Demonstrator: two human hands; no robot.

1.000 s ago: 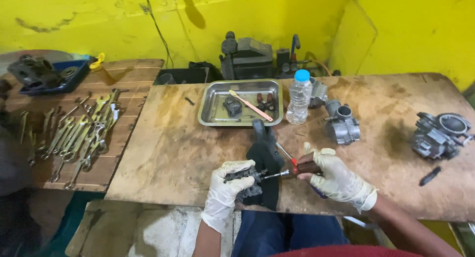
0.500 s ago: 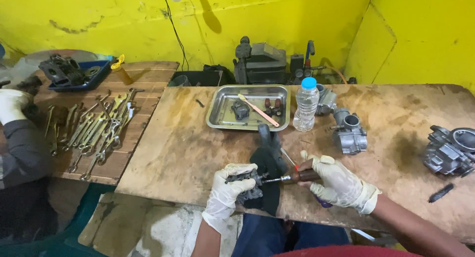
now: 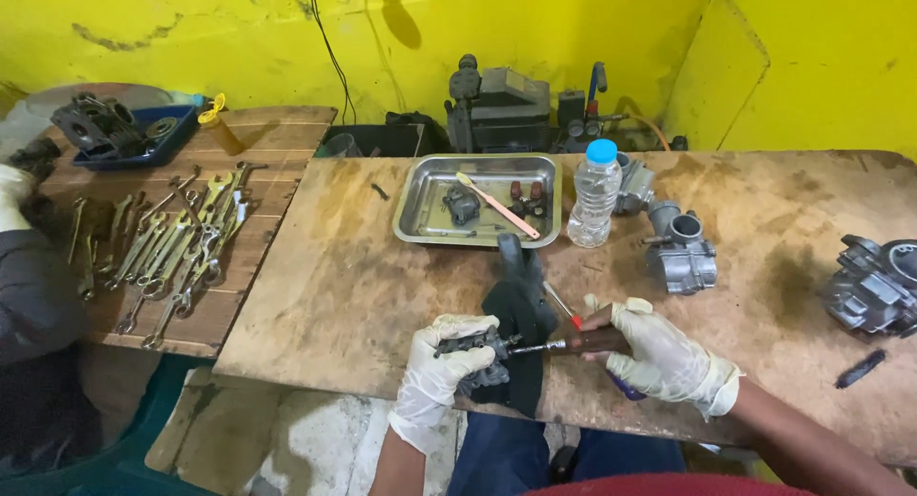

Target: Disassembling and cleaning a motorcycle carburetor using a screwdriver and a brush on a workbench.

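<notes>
My left hand [image 3: 441, 370], in a white glove, grips a small dark metal engine part [image 3: 475, 345] at the near edge of the wooden table [image 3: 353, 267]. In my gloved right hand [image 3: 659, 355] is a screwdriver [image 3: 573, 343] with a brown handle, its tip touching that part. Under both lies a black rag [image 3: 521, 310]. A second screwdriver with a red collar [image 3: 564, 307] rests on the table just behind my right hand.
A metal tray [image 3: 411, 227] with small parts and a toothbrush, a capped plastic bottle [image 3: 594, 192], and carburetors [image 3: 680, 250] [image 3: 874, 284] stand farther back. Several wrenches [image 3: 167, 248] lie on the left bench. Another person's dark sleeve [image 3: 33, 295] is at far left.
The view has shifted left and moved closer; both hands stay on the part and screwdriver. The other person at the left edge shows more.
</notes>
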